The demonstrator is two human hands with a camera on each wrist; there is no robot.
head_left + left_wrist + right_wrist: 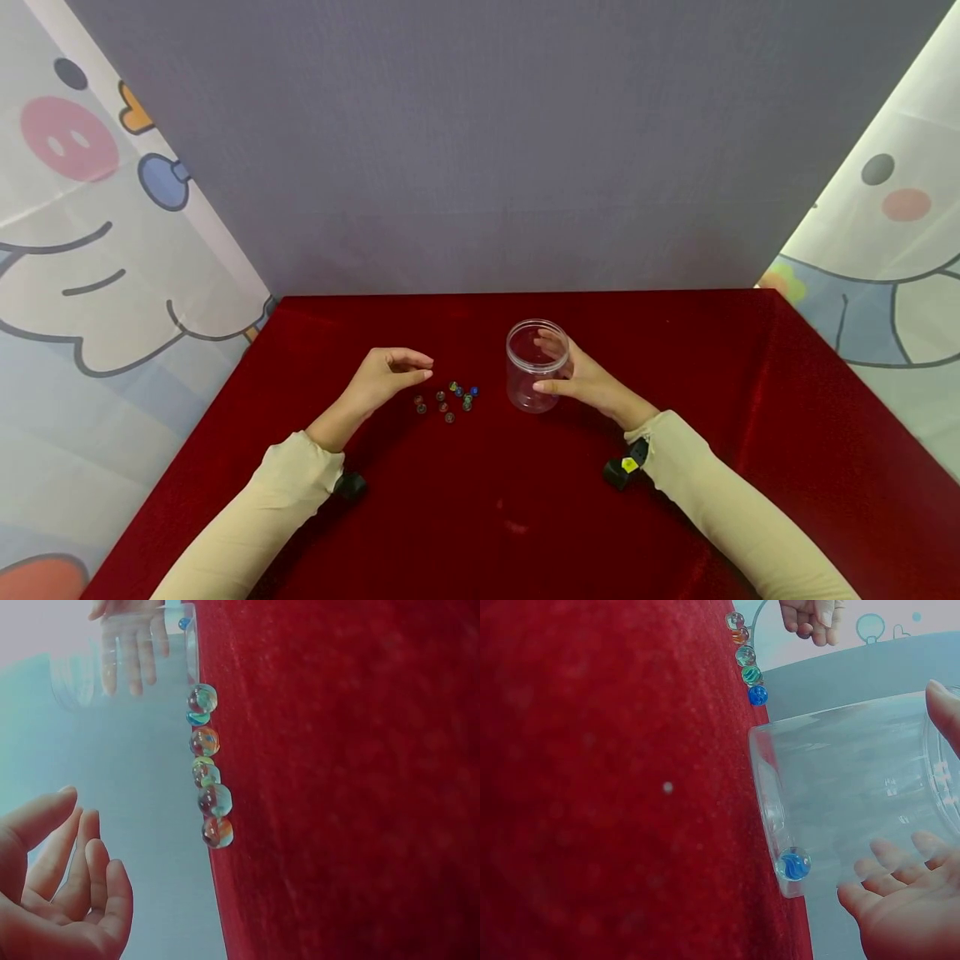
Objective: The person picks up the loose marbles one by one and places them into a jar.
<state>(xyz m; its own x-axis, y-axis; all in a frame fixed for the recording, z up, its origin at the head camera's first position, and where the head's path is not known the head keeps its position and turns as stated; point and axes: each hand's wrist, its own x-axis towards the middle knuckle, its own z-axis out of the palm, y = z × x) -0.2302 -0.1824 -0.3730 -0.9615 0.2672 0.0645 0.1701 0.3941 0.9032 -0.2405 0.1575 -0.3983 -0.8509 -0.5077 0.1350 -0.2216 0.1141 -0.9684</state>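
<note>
A clear plastic jar [534,392] without a lid stands upright on the red cloth. My right hand [581,382] holds it from the right, thumb on the near side and fingers round the far side. Inside, at the jar's bottom, lies a blue-swirled marble [795,864]. Several loose glass marbles [467,399] are scattered left of the jar. Just left of and above them hovers my left hand [382,377], thumb apart from the loosely bent fingers. In the left wrist view nothing shows between those fingers.
Red cloth [480,517] covers the table. A grey wall panel [495,167] rises behind it, and cartoon-printed curtains [82,250] hang on both sides. Dark wrist-camera mounts [626,467] sit at both cuffs.
</note>
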